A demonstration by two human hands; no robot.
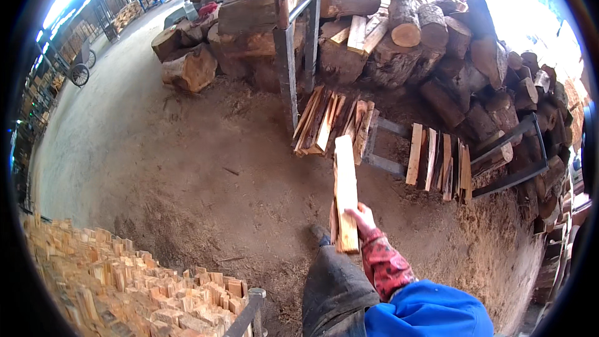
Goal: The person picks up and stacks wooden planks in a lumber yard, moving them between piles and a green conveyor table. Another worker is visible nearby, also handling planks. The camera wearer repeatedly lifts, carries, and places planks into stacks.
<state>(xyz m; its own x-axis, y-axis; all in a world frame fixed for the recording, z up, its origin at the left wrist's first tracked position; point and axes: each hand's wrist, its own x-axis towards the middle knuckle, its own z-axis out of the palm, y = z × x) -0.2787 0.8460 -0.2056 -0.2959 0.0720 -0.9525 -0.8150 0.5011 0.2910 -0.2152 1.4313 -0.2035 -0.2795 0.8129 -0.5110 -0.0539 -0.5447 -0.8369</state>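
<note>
My right hand [363, 219] is closed around the lower part of a pale split piece of firewood [345, 190]. A second, darker-edged piece shows along its left side, and its far end reaches close to a bundle of firewood [334, 120] lying across a metal cart frame [385, 163]. Farther right on the same frame lies another row of split firewood [438, 161]. My left hand is out of the picture.
Large logs [405, 31] are heaped behind the cart, with upright metal posts [287, 62] in front. At lower left is a dense stack of split firewood [125, 274] beside a metal bar [249, 312]. A wheeled cart [79, 73] stands far left on the dirt floor [181, 168].
</note>
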